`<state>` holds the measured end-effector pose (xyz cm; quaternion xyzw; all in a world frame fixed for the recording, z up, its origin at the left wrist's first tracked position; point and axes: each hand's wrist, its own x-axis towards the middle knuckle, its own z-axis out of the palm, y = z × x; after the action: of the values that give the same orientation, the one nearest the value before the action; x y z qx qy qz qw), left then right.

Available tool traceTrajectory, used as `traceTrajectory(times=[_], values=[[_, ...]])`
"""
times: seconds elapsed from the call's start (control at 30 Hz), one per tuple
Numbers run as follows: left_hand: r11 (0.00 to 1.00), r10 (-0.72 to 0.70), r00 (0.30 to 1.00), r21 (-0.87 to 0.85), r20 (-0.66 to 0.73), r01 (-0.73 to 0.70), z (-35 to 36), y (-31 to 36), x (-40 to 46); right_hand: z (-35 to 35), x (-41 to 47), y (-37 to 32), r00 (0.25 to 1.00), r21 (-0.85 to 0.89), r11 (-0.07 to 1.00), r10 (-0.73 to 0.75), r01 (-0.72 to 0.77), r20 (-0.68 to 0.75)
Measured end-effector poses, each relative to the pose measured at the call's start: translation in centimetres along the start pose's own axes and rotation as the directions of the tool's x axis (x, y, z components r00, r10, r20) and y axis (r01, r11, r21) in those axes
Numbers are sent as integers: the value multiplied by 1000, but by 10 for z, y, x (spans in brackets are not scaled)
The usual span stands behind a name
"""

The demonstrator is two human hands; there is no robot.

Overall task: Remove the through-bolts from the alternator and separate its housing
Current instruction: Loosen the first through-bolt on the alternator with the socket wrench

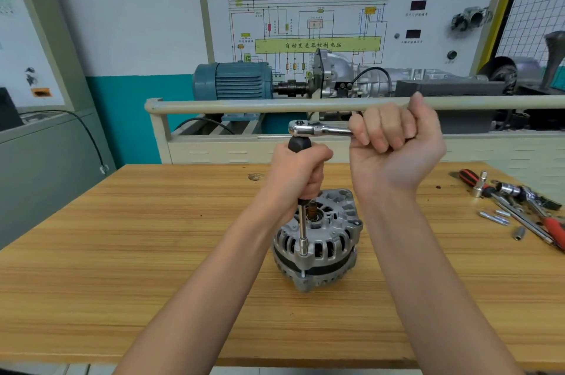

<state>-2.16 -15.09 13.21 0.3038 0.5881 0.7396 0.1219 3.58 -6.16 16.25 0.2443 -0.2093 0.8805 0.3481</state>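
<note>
1. Gripping the black extension handle [299, 145], my left hand [301, 171] steadies its chrome shaft upright.
2. My right hand [394, 142] is closed around the shiny chrome ratchet wrench [318, 129] on top.
3. The socket sits on a through-bolt at the rim of the grey cast-aluminium alternator [318, 240], standing mid wooden workbench [122, 252].
4. I judge bolt loosening is underway; next, swing the ratchet, keeping the shaft vertical.

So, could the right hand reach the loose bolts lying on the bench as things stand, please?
Probably yes, once freed: the right hand grips the ratchet handle, and bare bench lies between it and the loose bolts beside the tools.
</note>
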Motion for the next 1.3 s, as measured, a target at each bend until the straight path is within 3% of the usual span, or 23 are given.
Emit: traceTrajectory(times=[0.13, 0.23, 0.3, 0.4, 0.5, 0.57, 0.63, 0.77, 0.87, 0.93, 1.0, 1.1, 1.17, 1.3], values=[[999, 28, 993, 30, -113, -24, 4, 0, -3, 11, -29, 17, 907, -196, 901, -333, 386, 257], [999, 41, 993, 33, -111, -37, 4, 0, -4, 10, -30, 18, 884, -181, 887, -362, 424, 295], [999, 41, 997, 25, -65, -39, 1, 0, -4, 6, -22, 11, 927, -159, 937, -262, 311, 269], [999, 41, 996, -5, 83, -41, -8, 2, -4, -6, 3, -2, 992, 15, 999, 38, -40, 117], [997, 59, 966, -58, 252, -46, -11, 7, -1, -18, 28, -4, 932, 349, 871, 361, -347, 26], [995, 56, 944, -94, 326, -27, -9, 9, 2, -24, 38, 0, 888, 448, 789, 460, -421, 25], [994, 32, 932, -105, 362, 7, -7, 8, 4, -28, 42, 2, 878, 465, 774, 479, -430, 14], [996, 22, 949, -93, 315, 8, -11, 7, 6, -21, 35, 1, 925, 387, 862, 377, -328, -57], [997, 40, 973, -70, 227, -24, -7, 6, 4, -11, 17, -2, 977, 238, 956, 193, -168, -86], [998, 49, 986, -55, 158, -41, -4, 5, 4, -4, -2, -3, 1000, 54, 998, 22, -21, -13], [998, 58, 995, -38, 85, -54, -1, 4, 4, 4, -21, 3, 977, -115, 975, -174, 188, 123], [998, 67, 997, -20, 33, -66, 2, 2, 3, 9, -38, 17, 868, -210, 859, -399, 466, 295], [997, 78, 996, -23, 54, -77, -1, 2, 2, 10, -35, 18, 878, -216, 868, -380, 447, 291], [996, 85, 973, -27, 216, -81, -13, 7, 2, 4, -14, 1, 979, -117, 985, -104, 126, 175]])
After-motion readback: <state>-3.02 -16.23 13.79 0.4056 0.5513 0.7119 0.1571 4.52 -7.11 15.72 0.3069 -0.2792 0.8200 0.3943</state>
